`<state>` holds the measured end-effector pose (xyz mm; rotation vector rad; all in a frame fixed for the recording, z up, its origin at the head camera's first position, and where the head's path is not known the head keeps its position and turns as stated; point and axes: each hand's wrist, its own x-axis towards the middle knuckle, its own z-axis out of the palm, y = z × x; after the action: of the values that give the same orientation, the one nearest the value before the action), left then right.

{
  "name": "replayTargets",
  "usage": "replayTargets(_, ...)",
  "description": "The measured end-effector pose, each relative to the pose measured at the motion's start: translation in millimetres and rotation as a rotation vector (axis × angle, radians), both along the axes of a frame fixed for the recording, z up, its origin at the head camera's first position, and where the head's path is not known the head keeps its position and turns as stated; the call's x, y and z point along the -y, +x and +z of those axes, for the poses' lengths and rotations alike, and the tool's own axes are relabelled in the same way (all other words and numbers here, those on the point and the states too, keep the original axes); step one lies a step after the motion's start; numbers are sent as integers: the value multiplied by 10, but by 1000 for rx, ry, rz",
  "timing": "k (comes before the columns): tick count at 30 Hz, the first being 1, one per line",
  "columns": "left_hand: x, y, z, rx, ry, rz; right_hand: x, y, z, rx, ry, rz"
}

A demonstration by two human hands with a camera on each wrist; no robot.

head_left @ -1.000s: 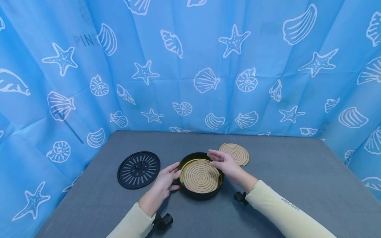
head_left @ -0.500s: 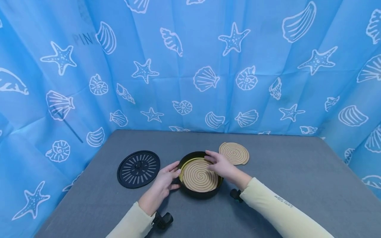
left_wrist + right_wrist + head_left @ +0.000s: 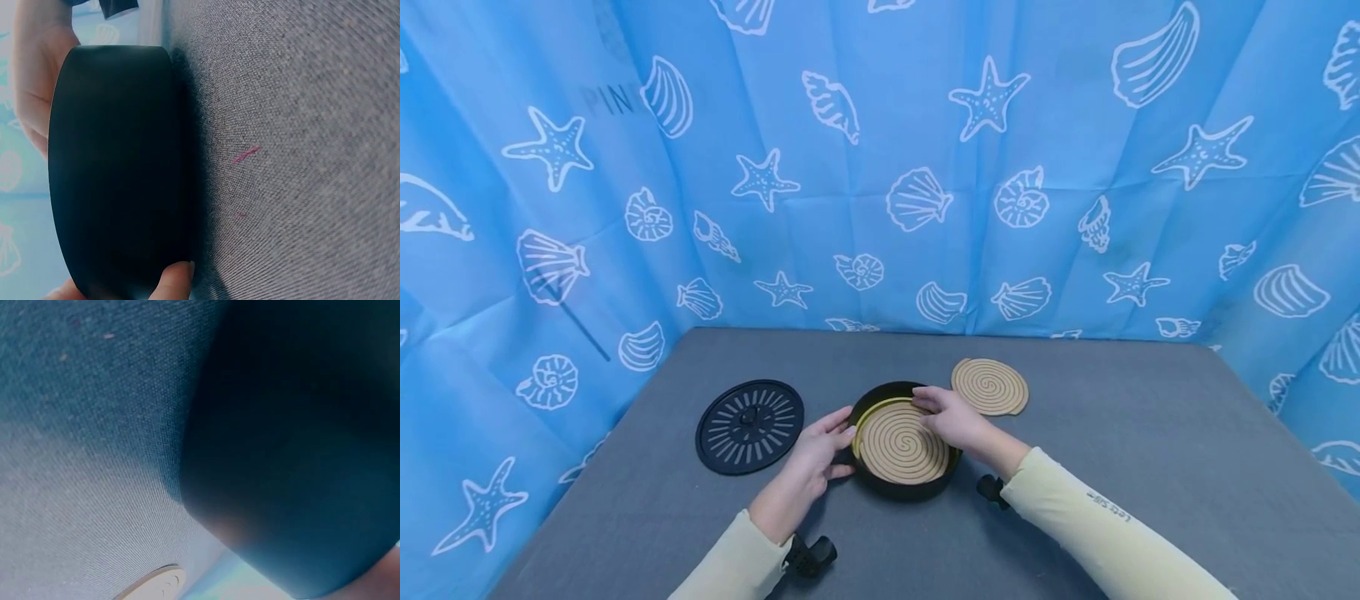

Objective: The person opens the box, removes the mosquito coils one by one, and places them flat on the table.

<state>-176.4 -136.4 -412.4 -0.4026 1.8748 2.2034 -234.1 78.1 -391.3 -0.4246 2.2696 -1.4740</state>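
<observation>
A beige spiral mosquito coil lies inside a round black mosquito coil holder with a yellow ring around its inside. At the holder's left side my left hand grips the wall, thumb at the rim and fingers low on the outside. The holder's dark outer wall fills much of the left wrist view. My right hand reaches over the right rim, its bent fingertips at the coil's upper right edge. Whether they pinch the coil is hidden. The right wrist view has mainly the dark wall.
A black slotted lid with a central knob lies to the left on the grey table. A second mosquito coil is flat on the table behind the right hand. A blue shell-patterned curtain surrounds the table's back and sides.
My right hand has shifted left and inward over the rim, and its fingers have bent toward the coil. The left hand and the holder stay about where they were.
</observation>
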Motion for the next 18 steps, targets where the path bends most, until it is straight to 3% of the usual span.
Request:
replayTargets(14, -12, -1, -16, -4, 0, 11, 54, 76, 9, -122, 98, -13)
replayTargets(18, -15, 0, -5, -6, 10, 17, 50, 42, 39, -132, 67, -16)
